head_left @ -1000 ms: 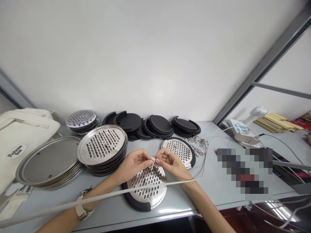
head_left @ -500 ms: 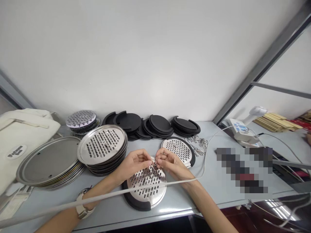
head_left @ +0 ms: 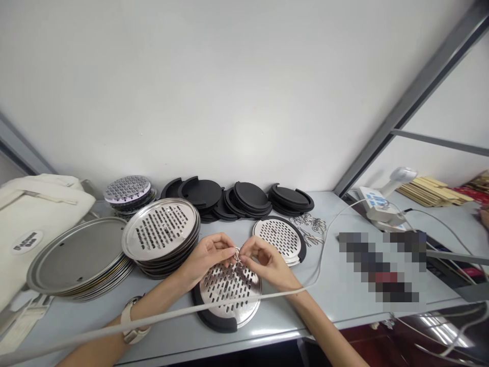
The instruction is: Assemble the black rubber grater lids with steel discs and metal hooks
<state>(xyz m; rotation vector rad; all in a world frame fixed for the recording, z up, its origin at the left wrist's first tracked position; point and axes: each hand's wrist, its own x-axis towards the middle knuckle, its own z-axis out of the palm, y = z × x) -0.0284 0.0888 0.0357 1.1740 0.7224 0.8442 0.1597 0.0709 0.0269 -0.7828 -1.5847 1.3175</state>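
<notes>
My left hand (head_left: 209,256) and my right hand (head_left: 269,264) meet above a round perforated metal plate (head_left: 229,291). Both pinch a small bent metal wire piece (head_left: 237,255) between thumb and fingers; its exact shape is partly covered by the fingertips. The plate rests on a black base (head_left: 216,322), whose raised rim shows along the lower left. Behind my right hand, another perforated plate (head_left: 282,239) lies with a black rim on its right side. A loose heap of bent wire pieces (head_left: 311,223) is beside it.
At left stand stacked perforated plates (head_left: 147,250), large grey round trays (head_left: 72,250) and a white bag (head_left: 30,204). Black round bases (head_left: 250,198) line the wall. A white cable (head_left: 191,307) crosses in front of my forearms. A white lamp (head_left: 401,176) stands right.
The fingers of both hands have shifted slightly around the wire piece, and the right fingers are more bunched. The plates and stacks stay in place.
</notes>
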